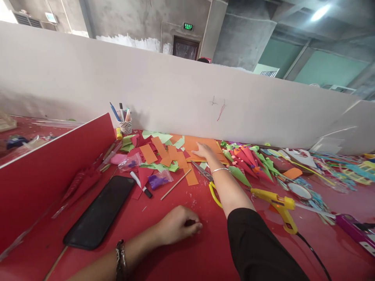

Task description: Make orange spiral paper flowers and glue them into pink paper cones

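My right hand (204, 150) reaches across to the stack of orange paper (189, 141) at the foot of the white partition. Its fingers are stretched out over the sheets, holding nothing that I can see. Closer to me, my left hand (181, 223) rests in a loose curl on the red table, with nothing in it. Scissors (215, 191) with yellow handles lie partly under my right forearm. Left of them are cut orange strips (159, 149), a thin wooden stick (175, 185), a marker (141, 184) and a small bag of purple material (159, 179).
A black phone (101, 212) lies at left beside a red divider (58, 175). A patterned cup (125, 125) holds pens. To the right are red and green paper cones (249, 160), a yellow glue gun (277, 205) with its cord, and a purple power strip (356, 234).
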Demonstrator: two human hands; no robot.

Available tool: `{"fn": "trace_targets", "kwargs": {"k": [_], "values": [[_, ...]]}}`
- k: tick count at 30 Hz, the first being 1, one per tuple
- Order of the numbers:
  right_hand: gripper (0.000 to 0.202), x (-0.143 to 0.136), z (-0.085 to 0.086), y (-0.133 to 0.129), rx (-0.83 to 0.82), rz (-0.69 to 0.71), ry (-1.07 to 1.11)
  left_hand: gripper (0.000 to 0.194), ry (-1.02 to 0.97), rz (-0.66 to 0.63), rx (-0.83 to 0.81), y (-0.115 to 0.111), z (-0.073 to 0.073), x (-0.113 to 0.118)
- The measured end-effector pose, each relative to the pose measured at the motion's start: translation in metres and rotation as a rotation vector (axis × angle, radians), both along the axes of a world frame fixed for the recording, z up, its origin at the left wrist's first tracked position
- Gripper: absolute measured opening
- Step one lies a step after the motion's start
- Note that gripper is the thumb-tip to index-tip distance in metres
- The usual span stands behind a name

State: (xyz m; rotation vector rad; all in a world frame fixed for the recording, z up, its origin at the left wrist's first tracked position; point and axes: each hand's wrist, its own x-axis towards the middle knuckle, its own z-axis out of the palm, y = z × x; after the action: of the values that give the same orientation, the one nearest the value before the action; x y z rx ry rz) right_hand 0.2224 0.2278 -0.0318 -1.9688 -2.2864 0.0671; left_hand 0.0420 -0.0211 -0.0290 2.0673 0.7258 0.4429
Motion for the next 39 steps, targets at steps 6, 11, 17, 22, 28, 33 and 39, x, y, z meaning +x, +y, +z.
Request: {"fn": "trace_targets", "kwargs": {"k": [6, 11, 17, 22, 28, 33, 39], "values": [[0.04, 0.003, -0.006, -0.006, 0.036, -0.009, 0.047, 0.024, 0.027, -0.01, 0.047, -0.001, 0.003, 0.001], [0.037, -0.001, -0.006, -0.011, 0.025, -0.022, 0.056, 0.024, 0.039, -0.002, 0.082, -0.001, 0.002, 0.002], [0.077, -0.005, -0.01, -0.02, -0.039, -0.129, 0.067, 0.024, 0.05, 0.013, 0.119, -0.002, 0.0, 0.003], [0.082, -0.013, -0.005, -0.023, -0.019, -0.14, 0.08, 0.024, 0.067, 0.014, 0.141, -0.003, 0.0, 0.005], [0.072, -0.017, -0.007, -0.024, -0.031, -0.188, 0.097, 0.023, 0.097, 0.015, 0.166, -0.004, 0.0, 0.005], [0.097, -0.019, -0.016, -0.021, -0.068, -0.39, 0.115, 0.022, 0.124, 0.016, 0.181, -0.004, -0.001, 0.005], [0.097, -0.027, -0.018, -0.016, -0.073, -0.446, 0.123, 0.022, 0.141, 0.024, 0.196, -0.004, -0.001, 0.006]]}}
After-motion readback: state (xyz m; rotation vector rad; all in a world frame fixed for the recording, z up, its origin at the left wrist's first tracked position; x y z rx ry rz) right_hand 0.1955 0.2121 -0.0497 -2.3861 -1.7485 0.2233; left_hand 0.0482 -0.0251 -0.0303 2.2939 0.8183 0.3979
